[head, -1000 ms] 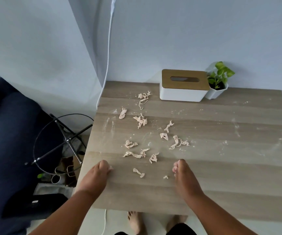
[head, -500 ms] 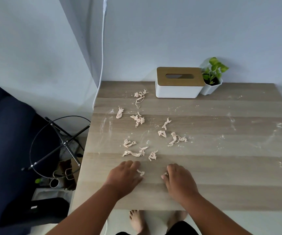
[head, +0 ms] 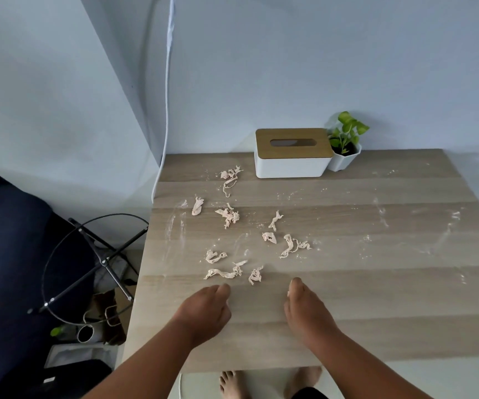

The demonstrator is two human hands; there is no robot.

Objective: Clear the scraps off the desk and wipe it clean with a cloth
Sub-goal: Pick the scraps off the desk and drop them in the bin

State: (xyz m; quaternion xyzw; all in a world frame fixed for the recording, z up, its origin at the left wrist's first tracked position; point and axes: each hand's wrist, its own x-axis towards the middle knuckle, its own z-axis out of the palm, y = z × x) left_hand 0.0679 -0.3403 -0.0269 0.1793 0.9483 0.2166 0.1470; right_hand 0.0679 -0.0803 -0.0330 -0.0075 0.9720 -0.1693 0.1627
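Head view: vs 0.5 s ago my hands sit further apart, and the two small bits by them are gone. Left hand (head: 205,311) & right hand (head: 307,309) curled over the wood-grain counter (head: 376,298); can't tell what they hold. Crinkly pinkish scraps (head: 228,216) lie just beyond the fingertips.

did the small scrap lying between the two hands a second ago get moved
Yes. It no longer lies on the wooden desk below the long twisted scrap; the left hand covered it and now sits curled there.
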